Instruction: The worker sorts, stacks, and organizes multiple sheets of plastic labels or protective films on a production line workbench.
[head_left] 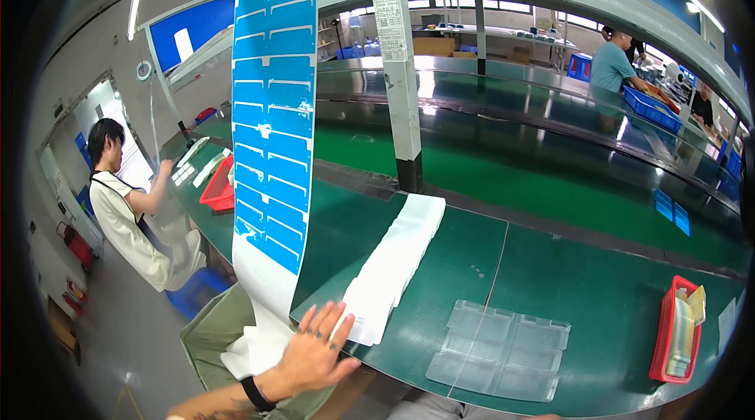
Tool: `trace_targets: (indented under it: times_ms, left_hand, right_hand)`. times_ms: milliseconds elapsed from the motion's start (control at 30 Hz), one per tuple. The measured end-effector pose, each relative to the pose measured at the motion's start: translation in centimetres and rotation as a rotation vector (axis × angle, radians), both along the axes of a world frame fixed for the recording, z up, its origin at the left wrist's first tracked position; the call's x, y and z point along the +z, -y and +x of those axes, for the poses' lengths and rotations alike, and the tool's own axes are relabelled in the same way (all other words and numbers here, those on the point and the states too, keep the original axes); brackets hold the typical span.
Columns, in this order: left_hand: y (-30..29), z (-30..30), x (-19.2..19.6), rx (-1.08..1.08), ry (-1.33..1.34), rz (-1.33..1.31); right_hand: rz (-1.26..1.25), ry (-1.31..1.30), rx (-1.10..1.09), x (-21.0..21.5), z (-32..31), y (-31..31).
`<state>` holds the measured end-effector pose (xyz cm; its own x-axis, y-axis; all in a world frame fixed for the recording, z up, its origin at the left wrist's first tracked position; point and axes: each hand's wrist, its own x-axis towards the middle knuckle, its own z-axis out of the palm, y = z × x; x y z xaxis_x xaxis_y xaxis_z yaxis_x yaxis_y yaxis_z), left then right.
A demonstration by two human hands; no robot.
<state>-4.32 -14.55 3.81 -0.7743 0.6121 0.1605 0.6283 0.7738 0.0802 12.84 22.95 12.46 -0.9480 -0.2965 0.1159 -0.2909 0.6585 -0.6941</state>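
Note:
My left hand [314, 353] is open, its fingers stretched out beside the near end of a long overlapping row of thin white sheets [393, 270]. Its fingertips are at the sheets' left edge; whether they touch cannot be made out. Just beyond hangs a long strip [271, 129] of blue die-cut labels on white backing, its lower end curling down past the table edge. Right of the sheets, a clear plastic tray [503, 349] with several shallow compartments lies flat on the green table [464, 263]. At the bottom edge only a sliver of skin shows, perhaps my right hand; its fingers are hidden.
A red basket [661, 341] holding pale pieces stands at the table's right. A grey post [397, 90] rises behind the sheets, before the green conveyor [503, 149]. At left a person [134, 208] works near another red basket [219, 192]. An olive cloth bin [208, 333] stands below the strip.

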Motion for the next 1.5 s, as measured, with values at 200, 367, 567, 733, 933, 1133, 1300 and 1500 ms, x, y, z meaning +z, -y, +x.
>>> trace_targets:
  times_ms: [200, 367, 567, 733, 933, 1133, 1300, 1500]
  left_hand:
    - [-1.8, 4.5, -4.3, 0.118, -0.177, 0.09]
    - [-2.1, 3.8, -6.2, 0.167, -0.181, 0.161]
    - [-2.0, 4.4, -6.2, 0.171, -0.193, 0.201]
    - [-2.0, 4.2, -6.0, 0.182, -0.156, 0.218]
    - [-1.7, 4.4, -6.1, 0.163, -0.187, 0.195]
    - [-1.8, 4.3, -6.2, 0.138, -0.175, 0.225]
    - [-1.7, 4.4, -6.5, 0.147, -0.154, 0.218]
    - [-2.1, 3.9, -6.5, 0.137, -0.156, 0.218]
  right_hand:
    - [0.33, -0.277, 0.308, -1.4, -13.0, 9.9]
    - [0.555, -0.365, 0.233, -6.6, -20.1, 14.3]
    - [0.667, -0.21, 0.289, -8.0, -19.6, 15.2]
    - [0.725, -0.175, 0.29, -7.3, -19.3, 15.1]
    - [0.735, -0.227, 0.264, -5.7, -19.1, 13.7]
    - [0.817, -0.185, 0.273, -4.1, -16.3, 12.7]
    - [0.804, -0.194, 0.322, -5.7, -15.1, 13.1]
    - [0.794, -0.208, 0.285, -6.2, -15.3, 13.1]
